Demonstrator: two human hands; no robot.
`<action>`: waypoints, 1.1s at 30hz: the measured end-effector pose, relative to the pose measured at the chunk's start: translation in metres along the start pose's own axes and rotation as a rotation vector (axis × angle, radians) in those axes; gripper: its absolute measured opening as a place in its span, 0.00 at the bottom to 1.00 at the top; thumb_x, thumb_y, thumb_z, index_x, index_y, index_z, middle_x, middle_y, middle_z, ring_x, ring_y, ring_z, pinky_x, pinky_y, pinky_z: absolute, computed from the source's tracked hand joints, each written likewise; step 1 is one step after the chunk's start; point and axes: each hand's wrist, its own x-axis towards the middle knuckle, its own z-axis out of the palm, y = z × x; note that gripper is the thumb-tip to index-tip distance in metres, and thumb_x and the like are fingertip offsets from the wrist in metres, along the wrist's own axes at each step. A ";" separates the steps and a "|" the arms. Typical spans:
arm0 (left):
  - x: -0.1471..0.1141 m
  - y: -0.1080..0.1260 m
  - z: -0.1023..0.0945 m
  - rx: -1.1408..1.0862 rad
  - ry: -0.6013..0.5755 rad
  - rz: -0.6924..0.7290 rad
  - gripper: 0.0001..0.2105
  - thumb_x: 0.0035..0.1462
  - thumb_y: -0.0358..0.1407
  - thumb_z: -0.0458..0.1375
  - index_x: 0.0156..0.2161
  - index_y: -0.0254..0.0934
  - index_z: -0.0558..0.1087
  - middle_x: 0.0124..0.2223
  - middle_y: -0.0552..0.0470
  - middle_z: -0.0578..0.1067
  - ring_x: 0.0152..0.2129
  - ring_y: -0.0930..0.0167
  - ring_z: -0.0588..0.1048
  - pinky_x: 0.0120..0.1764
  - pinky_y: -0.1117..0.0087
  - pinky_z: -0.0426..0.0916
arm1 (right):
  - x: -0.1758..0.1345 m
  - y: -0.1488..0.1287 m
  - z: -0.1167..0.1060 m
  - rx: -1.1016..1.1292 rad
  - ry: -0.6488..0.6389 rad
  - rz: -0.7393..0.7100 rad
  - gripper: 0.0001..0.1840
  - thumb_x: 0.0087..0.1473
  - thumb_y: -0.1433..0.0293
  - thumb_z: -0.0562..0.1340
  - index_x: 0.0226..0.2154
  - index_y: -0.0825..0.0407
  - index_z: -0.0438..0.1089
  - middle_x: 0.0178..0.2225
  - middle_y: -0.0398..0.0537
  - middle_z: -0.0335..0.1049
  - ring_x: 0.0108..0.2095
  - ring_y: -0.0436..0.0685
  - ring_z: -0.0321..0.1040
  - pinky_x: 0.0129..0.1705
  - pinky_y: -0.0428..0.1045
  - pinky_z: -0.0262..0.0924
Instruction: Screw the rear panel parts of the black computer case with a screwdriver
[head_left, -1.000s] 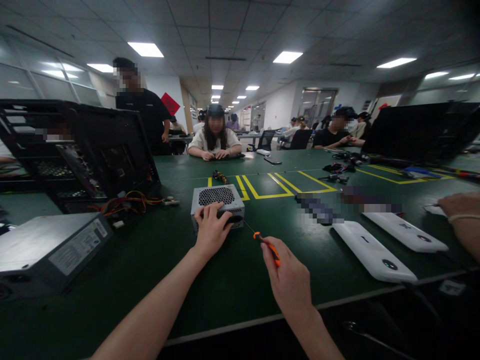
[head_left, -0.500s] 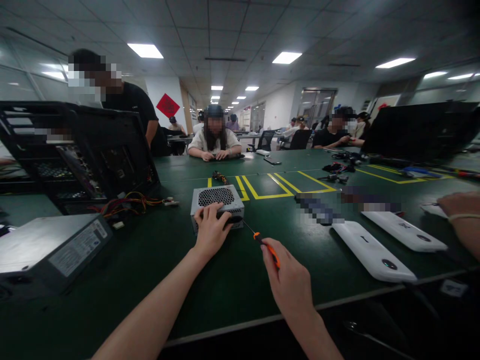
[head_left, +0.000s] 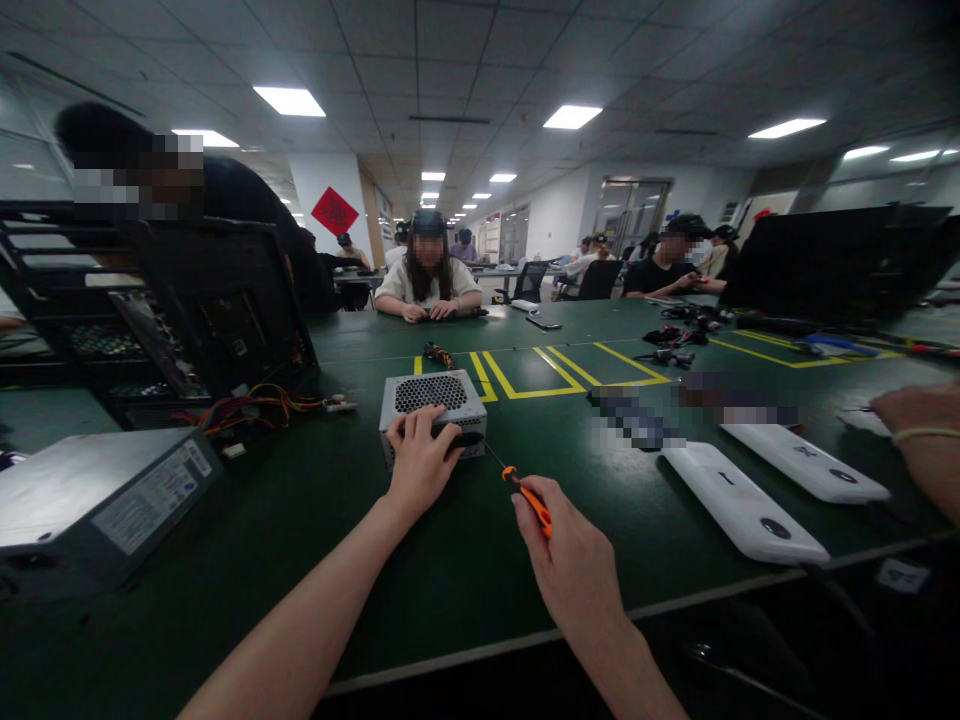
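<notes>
A grey metal computer power supply (head_left: 470, 397) with a honeycomb grille on top sits on the green table in the middle. My left hand (head_left: 421, 452) grips its near side, fingers bent over the top edge and thumb by a dark part at the front face. A screwdriver (head_left: 534, 503) with an orange and black handle is held in my right hand (head_left: 574, 545), thumb and fingers wrapped round the handle. Its thin shaft points up and left to the near right corner of the power supply; whether the tip touches a screw is too small to tell.
At left stand an open black computer case (head_left: 217, 300), coloured cables (head_left: 259, 405) and a larger labelled power supply (head_left: 112, 495). White devices (head_left: 742, 500) lie right, near another person's hand (head_left: 922, 420). A seated person (head_left: 427, 275) is opposite; another bends behind the case.
The screwdriver handle and my right hand have shifted slightly left. My left hand stays on the power supply. Behind the case, the person has leaned down and left.
</notes>
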 end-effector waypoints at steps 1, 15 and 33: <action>0.000 0.000 0.000 -0.002 0.001 -0.001 0.08 0.45 0.33 0.56 0.35 0.41 0.69 0.49 0.45 0.63 0.48 0.61 0.57 0.46 0.55 0.47 | -0.001 -0.002 0.000 -0.007 -0.019 -0.009 0.13 0.54 0.65 0.48 0.40 0.52 0.60 0.35 0.50 0.65 0.30 0.53 0.67 0.28 0.47 0.62; 0.001 -0.001 -0.001 -0.012 0.010 -0.008 0.08 0.46 0.33 0.56 0.35 0.41 0.69 0.48 0.46 0.63 0.48 0.62 0.57 0.47 0.56 0.47 | 0.003 0.006 -0.003 -0.072 -0.051 -0.051 0.14 0.55 0.62 0.46 0.39 0.50 0.60 0.29 0.46 0.67 0.23 0.52 0.67 0.21 0.45 0.60; -0.001 -0.001 -0.001 -0.012 0.015 -0.004 0.08 0.46 0.32 0.56 0.35 0.41 0.69 0.49 0.45 0.63 0.48 0.62 0.57 0.47 0.55 0.48 | 0.000 0.000 -0.006 0.052 -0.059 -0.158 0.13 0.53 0.69 0.48 0.42 0.52 0.58 0.38 0.51 0.62 0.34 0.53 0.66 0.32 0.48 0.63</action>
